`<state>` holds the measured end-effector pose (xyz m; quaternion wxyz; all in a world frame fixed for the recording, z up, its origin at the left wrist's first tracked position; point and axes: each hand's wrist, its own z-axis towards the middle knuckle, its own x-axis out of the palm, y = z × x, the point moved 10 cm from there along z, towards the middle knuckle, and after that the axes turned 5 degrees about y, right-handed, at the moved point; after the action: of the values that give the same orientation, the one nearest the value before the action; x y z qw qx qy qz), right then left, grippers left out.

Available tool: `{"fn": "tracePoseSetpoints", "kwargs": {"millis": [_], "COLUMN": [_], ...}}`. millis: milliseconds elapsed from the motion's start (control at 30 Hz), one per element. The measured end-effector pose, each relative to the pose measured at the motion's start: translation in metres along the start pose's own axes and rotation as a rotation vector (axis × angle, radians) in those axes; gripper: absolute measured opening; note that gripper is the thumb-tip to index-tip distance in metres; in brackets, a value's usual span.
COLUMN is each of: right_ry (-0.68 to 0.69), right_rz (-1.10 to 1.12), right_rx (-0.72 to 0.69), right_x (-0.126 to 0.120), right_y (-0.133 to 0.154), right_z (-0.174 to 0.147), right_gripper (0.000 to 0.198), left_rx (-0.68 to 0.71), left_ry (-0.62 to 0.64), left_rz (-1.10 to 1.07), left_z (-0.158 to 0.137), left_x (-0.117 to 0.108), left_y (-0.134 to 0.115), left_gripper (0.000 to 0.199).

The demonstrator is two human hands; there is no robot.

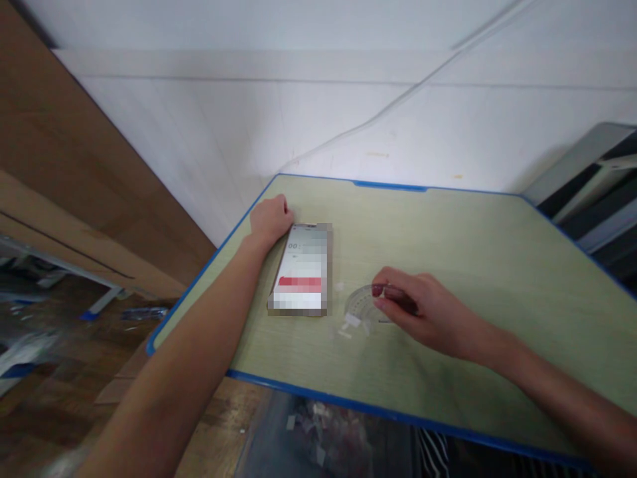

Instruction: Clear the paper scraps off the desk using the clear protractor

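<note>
A clear half-round protractor (359, 307) is pinched at its upper edge between the thumb and fingers of my right hand (415, 302). It is held over the pale table (448, 239), and its right part is hidden behind my fingers. My left hand (270, 216) rests curled in a loose fist near the table's far left corner, with nothing showing in it. Just to the right of that fist lies a phone (301, 265), its bright screen partly blurred out, with digits and a red bar visible.
Blue edging (308, 396) runs around the table. A white wall (318, 119) with a thin cable stands behind it. Brown cardboard (99, 159) leans at the left, and grey frames (597, 192) stand at the right. Below the near edge is a clear plastic bag (308, 438) with scraps.
</note>
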<state>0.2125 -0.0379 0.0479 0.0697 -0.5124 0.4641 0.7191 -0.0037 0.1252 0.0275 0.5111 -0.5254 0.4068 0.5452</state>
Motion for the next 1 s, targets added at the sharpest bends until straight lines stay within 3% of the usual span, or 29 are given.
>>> {"fn": "tracePoseSetpoints", "kwargs": {"millis": [300,533,1000], "right_ry": [-0.016,0.074,-0.008], "right_rz": [0.078,0.039,0.093], "right_rx": [-0.002,-0.043,-0.02], "right_x": [-0.005,0.004,-0.006], "right_y": [0.005,0.009,0.006], "right_z": [-0.007,-0.012,-0.014], "right_gripper": [0.012,0.009,0.014], "left_rx": [-0.01,0.004,-0.004], "left_ry": [0.004,-0.004,0.01], "left_rz": [0.011,0.007,0.004], "left_z": [0.0,0.0,0.0], "left_x": [0.0,0.0,0.0], "left_y": [0.001,0.0,0.0], "left_gripper": [0.035,0.035,0.035]}}
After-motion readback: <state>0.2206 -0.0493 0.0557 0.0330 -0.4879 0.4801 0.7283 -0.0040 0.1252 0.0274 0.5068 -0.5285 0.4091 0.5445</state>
